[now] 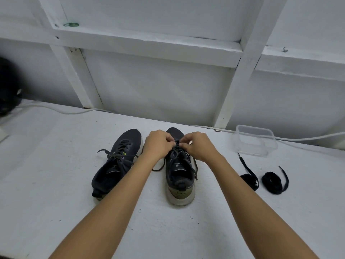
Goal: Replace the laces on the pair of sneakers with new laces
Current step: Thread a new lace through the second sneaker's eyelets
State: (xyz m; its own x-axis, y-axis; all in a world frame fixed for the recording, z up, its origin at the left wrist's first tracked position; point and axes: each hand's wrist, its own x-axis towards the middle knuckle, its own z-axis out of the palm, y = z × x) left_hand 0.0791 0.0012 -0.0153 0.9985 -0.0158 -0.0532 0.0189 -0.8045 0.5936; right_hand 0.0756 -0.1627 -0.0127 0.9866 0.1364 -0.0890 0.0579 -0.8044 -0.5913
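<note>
We find both hands, left (pixel 157 144) and right (pixel 200 145), pinching the old lace (pixel 177 146) near the toe of the right sneaker (pixel 179 176) on the counter (pixel 56 184). We judge unlacing is underway; next, draw it free of the eyelets, then fetch the new laces (pixel 271 182) coiled nearby.

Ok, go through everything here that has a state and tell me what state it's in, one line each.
Left hand: pinching the lace.
Right hand: pinching the lace.
Right sneaker: upright, laced, untied.
Left sneaker: upright, laced, untied.
New laces: two coiled bundles, unused.
Plastic container: lidless, looks empty.
</note>
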